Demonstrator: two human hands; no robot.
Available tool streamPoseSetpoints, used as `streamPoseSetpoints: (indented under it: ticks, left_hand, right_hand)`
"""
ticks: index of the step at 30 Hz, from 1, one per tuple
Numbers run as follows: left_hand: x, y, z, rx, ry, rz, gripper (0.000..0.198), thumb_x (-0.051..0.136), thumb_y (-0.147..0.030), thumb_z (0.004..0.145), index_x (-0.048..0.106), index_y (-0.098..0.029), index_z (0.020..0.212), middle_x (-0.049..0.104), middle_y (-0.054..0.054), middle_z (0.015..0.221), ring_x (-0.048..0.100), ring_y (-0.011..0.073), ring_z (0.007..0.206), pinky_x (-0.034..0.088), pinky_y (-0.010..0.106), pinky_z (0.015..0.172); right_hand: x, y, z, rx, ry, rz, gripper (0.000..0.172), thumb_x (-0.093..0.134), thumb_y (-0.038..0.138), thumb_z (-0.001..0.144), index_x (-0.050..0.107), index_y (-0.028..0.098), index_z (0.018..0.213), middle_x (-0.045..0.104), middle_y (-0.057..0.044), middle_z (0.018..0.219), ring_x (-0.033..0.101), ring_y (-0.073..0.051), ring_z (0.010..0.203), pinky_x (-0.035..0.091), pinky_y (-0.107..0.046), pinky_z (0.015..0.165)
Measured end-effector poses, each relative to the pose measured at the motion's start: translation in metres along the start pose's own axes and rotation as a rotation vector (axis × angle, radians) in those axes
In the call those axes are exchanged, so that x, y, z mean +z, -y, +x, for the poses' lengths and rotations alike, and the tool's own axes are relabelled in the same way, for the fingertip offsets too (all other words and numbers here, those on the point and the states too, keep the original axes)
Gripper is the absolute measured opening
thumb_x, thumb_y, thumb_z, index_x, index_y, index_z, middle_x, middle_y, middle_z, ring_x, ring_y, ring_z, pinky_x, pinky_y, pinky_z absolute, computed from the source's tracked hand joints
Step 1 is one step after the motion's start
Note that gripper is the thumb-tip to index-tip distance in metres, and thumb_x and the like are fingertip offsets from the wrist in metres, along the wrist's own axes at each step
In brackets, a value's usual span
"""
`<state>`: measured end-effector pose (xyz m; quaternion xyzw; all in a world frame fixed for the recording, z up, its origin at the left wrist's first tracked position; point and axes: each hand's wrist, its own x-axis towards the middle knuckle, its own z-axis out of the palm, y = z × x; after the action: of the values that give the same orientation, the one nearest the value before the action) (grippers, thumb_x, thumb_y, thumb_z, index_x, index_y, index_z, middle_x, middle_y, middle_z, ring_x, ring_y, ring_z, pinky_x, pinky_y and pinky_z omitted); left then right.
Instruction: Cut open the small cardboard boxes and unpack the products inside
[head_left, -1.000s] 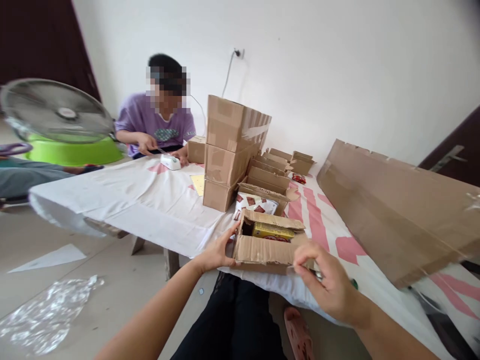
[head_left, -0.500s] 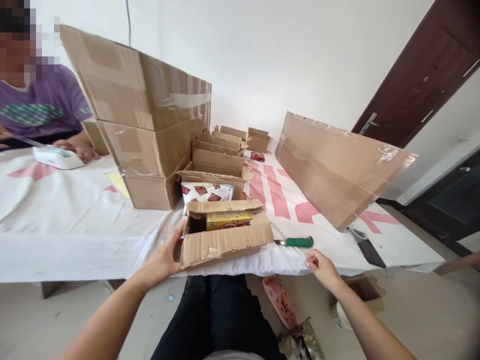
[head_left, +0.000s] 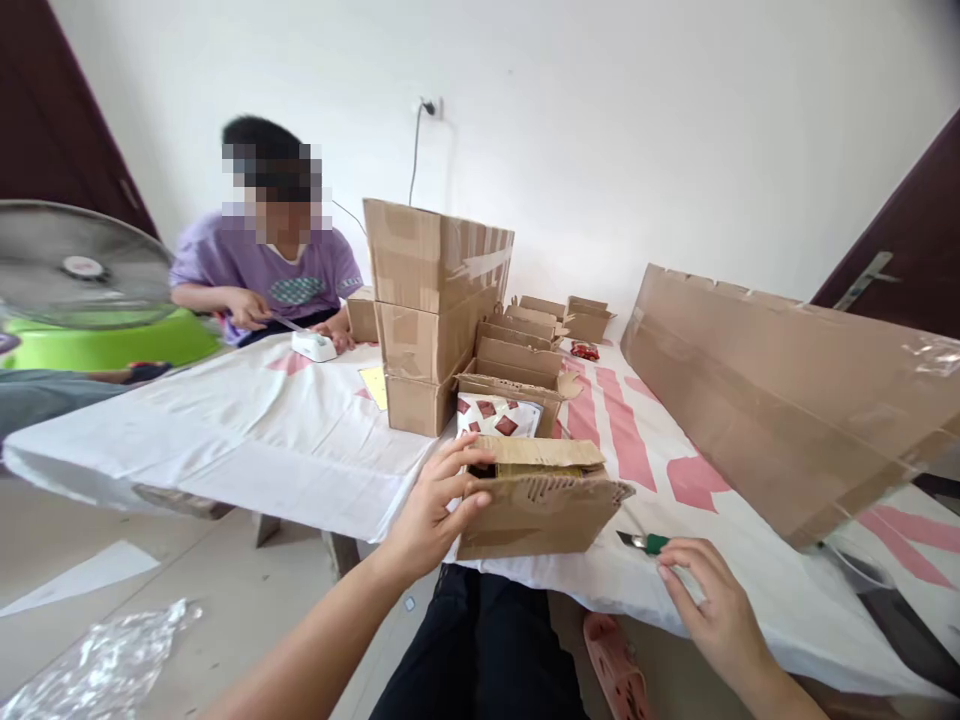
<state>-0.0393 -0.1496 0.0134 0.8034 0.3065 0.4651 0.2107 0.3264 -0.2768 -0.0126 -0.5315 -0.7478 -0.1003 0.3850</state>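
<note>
Both hands had shifted since the earlier frame: the left hand (head_left: 435, 505) now reached over the upper left corner of the near box (head_left: 536, 520), and the right hand (head_left: 709, 590), then apart from the knife (head_left: 637, 541), was at its green handle. Steadying the box while reaching for the knife seemed the step in hand; the next move seemed to call for a firm grip, fingers clear of the blade. The left hand held the box, fingers spread over its top edge. The right hand's fingers were narrow; whether they gripped the handle I could not tell. One cloth-covered bench (head_left: 277, 450) carried one large cardboard panel (head_left: 765, 390), three stacked boxes (head_left: 409, 340), several overlapping open boxes (head_left: 517, 355) I could not count, that one near box at the front edge, one patterned pouch (head_left: 499, 418) behind it, one knife just right of it, and one red packet (head_left: 585, 350).
</note>
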Motion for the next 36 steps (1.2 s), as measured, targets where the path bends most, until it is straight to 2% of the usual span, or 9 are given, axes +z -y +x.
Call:
streamPoseSetpoints:
  ticks: [3,6,9,12,16,21,24,28,36]
  left_hand:
    - [0.010,-0.004,0.011,-0.165,-0.073,-0.079,0.036,0.046,-0.044,0.096,0.072,-0.020,0.087,0.067,0.012,0.119,0.057,0.0298,0.120,0.043,0.048,0.105]
    - [0.019,-0.003,0.014,-0.276,-0.111,-0.209,0.035,0.050,-0.046,0.093,0.068,-0.020,0.107,0.064,0.011,0.127,0.057,0.0289,0.121,0.043,0.045,0.106]
    - [0.024,-0.001,0.014,-0.362,-0.144,-0.397,0.050,0.056,-0.046,0.088,0.053,-0.021,0.132,0.061,0.010,0.133,0.059,0.0273,0.119,0.045,0.043,0.103]
    - [0.026,-0.002,0.015,-0.394,-0.179,-0.512,0.050,0.058,-0.044,0.086,0.053,-0.021,0.131,0.060,0.010,0.134,0.059,0.0265,0.118,0.046,0.041,0.102]
    - [0.025,-0.008,0.015,-0.377,-0.222,-0.475,0.037,0.053,-0.040,0.088,0.063,-0.021,0.118,0.064,0.007,0.131,0.053,0.0266,0.127,0.037,0.042,0.112]
    - [0.021,-0.011,0.013,-0.411,-0.203,-0.445,0.044,0.045,-0.030,0.084,0.061,-0.018,0.124,0.060,0.008,0.137,0.047,0.0270,0.134,0.028,0.045,0.118]
    - [0.020,-0.011,0.013,-0.410,-0.184,-0.471,0.055,0.048,-0.026,0.076,0.056,-0.016,0.130,0.057,0.009,0.141,0.045,0.0277,0.136,0.027,0.045,0.119]
    - [0.021,-0.009,0.013,-0.389,-0.163,-0.498,0.062,0.050,-0.023,0.070,0.055,-0.016,0.132,0.057,0.010,0.140,0.046,0.0299,0.136,0.029,0.046,0.118]
    - [0.022,-0.007,0.011,-0.383,-0.144,-0.581,0.063,0.052,-0.023,0.072,0.052,-0.017,0.135,0.055,0.010,0.143,0.047,0.0300,0.134,0.033,0.046,0.116]
  right_hand:
    - [0.011,0.040,0.032,-0.179,0.001,0.121,0.015,0.055,0.011,0.090,0.060,0.023,0.096,0.065,-0.005,0.089,0.064,-0.021,0.085,0.054,-0.036,0.072]
    - [0.023,0.070,0.059,-0.314,-0.006,0.176,0.022,0.057,0.006,0.088,0.059,0.022,0.102,0.067,-0.006,0.092,0.064,-0.022,0.090,0.055,-0.038,0.079]
    - [0.036,0.091,0.085,-0.376,-0.014,0.197,0.024,0.056,0.004,0.088,0.057,0.022,0.105,0.069,-0.007,0.098,0.064,-0.022,0.096,0.055,-0.040,0.086]
    - [0.051,0.103,0.111,-0.397,-0.017,0.205,0.024,0.053,0.003,0.090,0.056,0.022,0.105,0.070,-0.006,0.099,0.064,-0.021,0.097,0.055,-0.039,0.087]
    - [0.070,0.113,0.135,-0.409,-0.012,0.136,0.020,0.055,0.005,0.089,0.057,0.022,0.101,0.072,-0.005,0.094,0.067,-0.022,0.092,0.056,-0.039,0.084]
    - [0.083,0.118,0.147,-0.450,0.027,-0.004,0.016,0.057,0.007,0.087,0.060,0.020,0.095,0.071,-0.006,0.089,0.067,-0.024,0.085,0.055,-0.039,0.079]
    - [0.086,0.120,0.152,-0.483,0.052,-0.047,0.012,0.055,0.009,0.090,0.061,0.019,0.092,0.071,-0.007,0.086,0.067,-0.024,0.085,0.054,-0.038,0.077]
    - [0.088,0.123,0.161,-0.518,0.107,-0.104,0.018,0.051,0.009,0.093,0.060,0.020,0.082,0.069,-0.005,0.077,0.065,-0.021,0.075,0.052,-0.034,0.071]
    - [0.087,0.126,0.174,-0.548,0.208,-0.177,0.012,0.056,0.010,0.092,0.060,0.019,0.085,0.070,-0.004,0.079,0.066,-0.020,0.074,0.049,-0.030,0.066]
